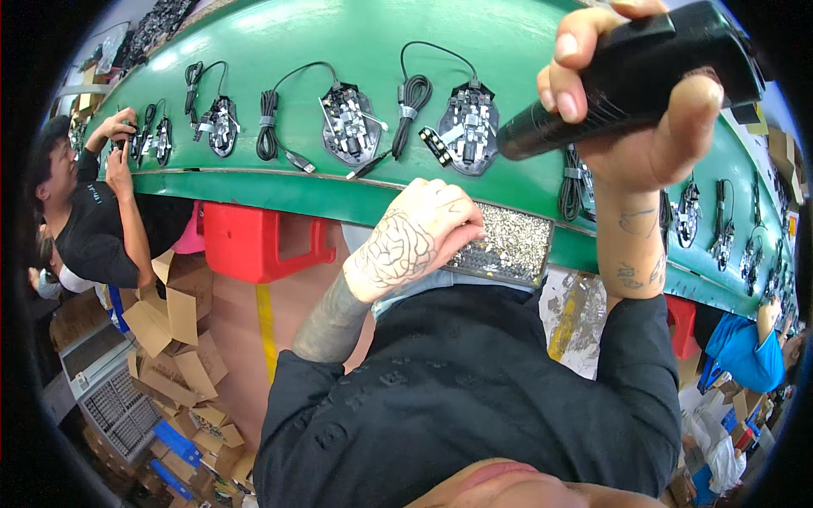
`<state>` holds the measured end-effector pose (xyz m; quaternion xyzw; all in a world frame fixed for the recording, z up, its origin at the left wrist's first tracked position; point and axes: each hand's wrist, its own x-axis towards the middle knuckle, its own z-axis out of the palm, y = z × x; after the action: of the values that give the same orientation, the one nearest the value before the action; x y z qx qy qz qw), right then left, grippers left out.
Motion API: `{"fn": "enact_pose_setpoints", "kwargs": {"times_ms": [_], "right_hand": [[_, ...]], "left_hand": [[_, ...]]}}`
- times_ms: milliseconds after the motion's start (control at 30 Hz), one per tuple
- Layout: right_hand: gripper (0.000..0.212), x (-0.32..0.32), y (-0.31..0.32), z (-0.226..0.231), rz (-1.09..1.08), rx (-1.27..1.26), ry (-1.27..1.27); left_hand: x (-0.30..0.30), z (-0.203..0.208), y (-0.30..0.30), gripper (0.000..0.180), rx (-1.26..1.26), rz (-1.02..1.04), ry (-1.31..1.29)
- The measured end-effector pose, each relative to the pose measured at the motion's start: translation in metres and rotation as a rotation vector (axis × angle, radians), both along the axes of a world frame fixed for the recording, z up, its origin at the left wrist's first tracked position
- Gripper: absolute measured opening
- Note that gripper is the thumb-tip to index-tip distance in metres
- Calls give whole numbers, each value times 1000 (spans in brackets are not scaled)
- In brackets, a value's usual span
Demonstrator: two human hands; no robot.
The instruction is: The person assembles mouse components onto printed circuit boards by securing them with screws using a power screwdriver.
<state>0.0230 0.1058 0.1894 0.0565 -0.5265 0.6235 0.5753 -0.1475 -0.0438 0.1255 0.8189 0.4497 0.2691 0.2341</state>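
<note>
My right hand (639,152) is raised over the bench, its fingers wrapped round a black electric screwdriver (627,80) whose tip end points left and down. Beneath that end lies an opened computer mouse (468,127) with its inner parts showing and a coiled black cable (412,110) beside it. My left hand (415,229) is closed in a pinch at the left edge of a dark tray of small metal screws (512,241). What its fingertips hold, if anything, is too small to make out. The tray sits at the bench's near edge, by my lap.
More opened mice (351,123) with coiled cables line the green bench (296,42) on both sides. A red stool (254,241) stands at the left, near open cardboard boxes (174,322). One co-worker (93,220) works at the far left, another (749,351) at the right.
</note>
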Motion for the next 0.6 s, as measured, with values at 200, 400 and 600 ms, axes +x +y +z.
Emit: {"fn": "enact_pose_setpoints", "kwargs": {"times_ms": [200,400,600], "right_hand": [[74,9,-11,15,300,-106,-63],[61,18,-27,29,327,-255,3],[61,38,-27,29,183,-278,5]], "left_hand": [[-8,10,-6,14,-293,196,-391],[-5,18,-6,19,-486,262,-751],[-3,18,-5,18,-345,208,-670]]}}
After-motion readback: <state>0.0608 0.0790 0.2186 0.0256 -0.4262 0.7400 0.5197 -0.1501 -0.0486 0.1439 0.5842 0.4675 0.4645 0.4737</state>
